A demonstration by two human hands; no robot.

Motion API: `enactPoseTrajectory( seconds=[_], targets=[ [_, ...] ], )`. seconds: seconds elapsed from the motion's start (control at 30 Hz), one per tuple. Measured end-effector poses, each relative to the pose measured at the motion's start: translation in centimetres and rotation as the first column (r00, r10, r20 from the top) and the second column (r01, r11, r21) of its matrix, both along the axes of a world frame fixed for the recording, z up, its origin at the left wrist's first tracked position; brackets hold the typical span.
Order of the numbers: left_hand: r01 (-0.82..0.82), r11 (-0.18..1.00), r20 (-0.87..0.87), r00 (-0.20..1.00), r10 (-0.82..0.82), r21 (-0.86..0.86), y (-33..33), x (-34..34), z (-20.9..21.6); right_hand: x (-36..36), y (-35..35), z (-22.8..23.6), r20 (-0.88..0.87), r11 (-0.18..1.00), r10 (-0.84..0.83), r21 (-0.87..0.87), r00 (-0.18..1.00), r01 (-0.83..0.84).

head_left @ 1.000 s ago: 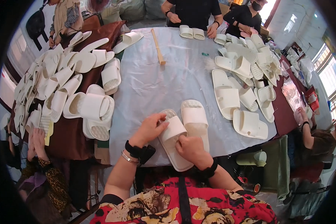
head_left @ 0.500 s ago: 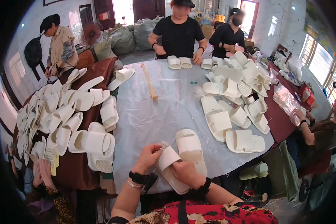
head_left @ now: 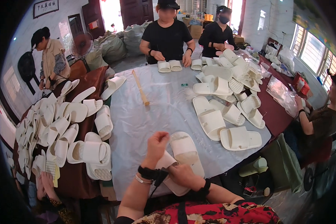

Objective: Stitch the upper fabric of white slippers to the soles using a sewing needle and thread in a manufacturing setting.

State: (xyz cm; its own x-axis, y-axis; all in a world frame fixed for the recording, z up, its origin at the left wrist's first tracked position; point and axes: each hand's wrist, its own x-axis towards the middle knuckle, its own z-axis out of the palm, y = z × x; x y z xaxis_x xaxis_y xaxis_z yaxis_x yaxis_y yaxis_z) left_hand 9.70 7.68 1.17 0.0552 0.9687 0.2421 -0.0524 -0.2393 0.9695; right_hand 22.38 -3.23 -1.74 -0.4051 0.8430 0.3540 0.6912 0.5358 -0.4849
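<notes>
Flanking the nearest slipper pair (head_left: 186, 147) lie slipper heaps (head_left: 58, 127).

1. Here's the right hand (head_left: 182, 175), fingertips out of sight at the strap opening of a white moulded slipper (head_left: 164, 161).
2. Above the grip, left hand (head_left: 157, 145) over that slipper's far end, fingers curled; can't tell if they pinch anything.
3. Just right of the grip, a second white, broad-strapped slipper (head_left: 184, 145) on the pale plastic-covered table (head_left: 149, 121).
4. Beyond, slightly left: a slim yellowish wooden stick (head_left: 140, 87).
5. White slippers heaped well left (head_left: 76, 111), more piled beyond to the right (head_left: 217, 72).
</notes>
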Motion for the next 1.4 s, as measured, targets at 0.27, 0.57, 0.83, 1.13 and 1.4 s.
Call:
enactPoseTrajectory(
  seconds=[0.27, 0.57, 0.83, 1.13, 1.4],
  targets=[
    [0.234, 0.945, -0.24, 0.927, -0.287, -0.227, -0.4, 2.4, -1.2, 3.6, -3.9, 2.2, -0.175, 0.995, 0.051, -0.071, 0.983, -0.064],
    [0.257, 0.966, -0.444, 0.868, -0.222, 0.02, 0.5, 2.8, -2.5, 1.7, -4.0, 4.8, -0.387, 0.92, 0.39, 0.139, 0.836, -0.366],
    [0.232, 0.965, -0.323, 0.91, -0.26, -0.125, 0.4, 2.7, -3.5, 1.9, -2.4, 5.4, -0.346, 0.884, 0.45, 0.306, 0.823, -0.355],
    [0.159, 0.984, -0.444, 0.878, -0.179, -0.082, 0.8, 2.8, -3.0, 3.7, -1.0, 9.1, -0.438, 0.906, 0.288, 0.411, 0.852, -0.095],
    [0.128, 0.989, -0.424, 0.893, -0.149, -0.078, 0.7, 2.8, -2.9, 3.8, -0.9, 6.8, -0.37, 0.901, 0.281, 0.419, 0.886, -0.111]
  ],
)
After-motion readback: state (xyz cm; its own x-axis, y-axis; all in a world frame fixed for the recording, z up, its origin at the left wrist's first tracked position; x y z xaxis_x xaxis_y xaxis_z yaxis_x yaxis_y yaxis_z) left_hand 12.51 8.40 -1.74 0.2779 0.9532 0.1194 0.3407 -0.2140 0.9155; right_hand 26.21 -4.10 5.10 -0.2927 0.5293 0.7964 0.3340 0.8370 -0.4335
